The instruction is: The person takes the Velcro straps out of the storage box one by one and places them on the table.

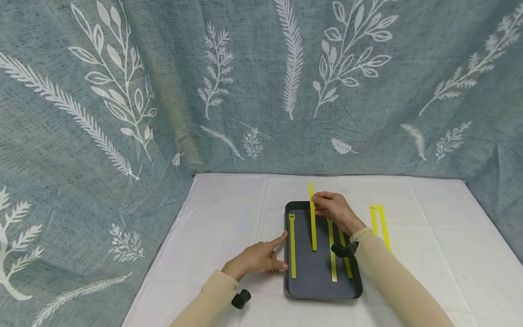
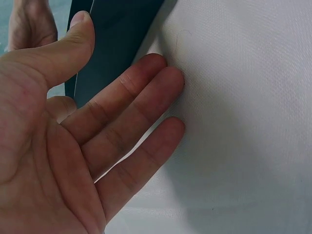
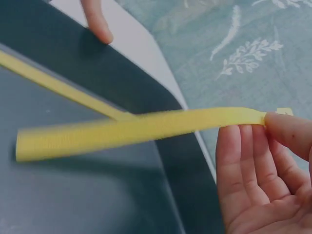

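Observation:
My right hand (image 1: 334, 210) pinches a yellow hook-and-loop cable tie (image 1: 313, 227) near its slotted head, between thumb and fingers. The tie hangs over the dark grey tray (image 1: 310, 284), its free end close above the tray floor in the right wrist view. Inside the tray, one yellow tie (image 1: 293, 250) lies along the left side and two more, a tie (image 1: 333, 259) and its neighbour (image 1: 348, 267), lie toward the right, partly behind my wrist. My left hand (image 1: 257, 258) is at the tray's left wall, index fingertip and thumb at the rim, other fingers loosely extended.
Two more yellow ties (image 1: 383, 222) lie on the white tablecloth (image 1: 433, 227) right of the tray, partly covered by my right forearm. A blue-green curtain (image 1: 261, 81) with white leaf prints hangs behind the table and along its left side.

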Demonstrator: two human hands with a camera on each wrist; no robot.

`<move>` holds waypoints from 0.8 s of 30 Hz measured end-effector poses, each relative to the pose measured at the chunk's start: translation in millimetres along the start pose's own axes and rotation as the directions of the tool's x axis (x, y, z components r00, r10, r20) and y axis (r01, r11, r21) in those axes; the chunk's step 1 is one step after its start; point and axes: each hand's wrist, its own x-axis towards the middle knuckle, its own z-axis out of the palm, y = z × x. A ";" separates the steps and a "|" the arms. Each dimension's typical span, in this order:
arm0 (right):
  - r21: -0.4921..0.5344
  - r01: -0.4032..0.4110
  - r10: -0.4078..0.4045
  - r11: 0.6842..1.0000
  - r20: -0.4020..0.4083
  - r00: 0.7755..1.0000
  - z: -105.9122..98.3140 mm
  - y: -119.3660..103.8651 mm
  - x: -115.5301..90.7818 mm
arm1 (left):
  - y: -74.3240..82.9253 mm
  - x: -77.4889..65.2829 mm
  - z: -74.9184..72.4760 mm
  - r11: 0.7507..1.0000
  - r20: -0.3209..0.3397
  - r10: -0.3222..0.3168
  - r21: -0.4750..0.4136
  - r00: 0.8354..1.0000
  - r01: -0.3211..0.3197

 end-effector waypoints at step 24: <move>-0.029 0.069 -0.071 0.997 -0.067 0.995 -53.4 -57.3 -12.9 | 1.0 -0.9 -0.4 1.000 -0.001 0.005 0.012 1.000 -0.005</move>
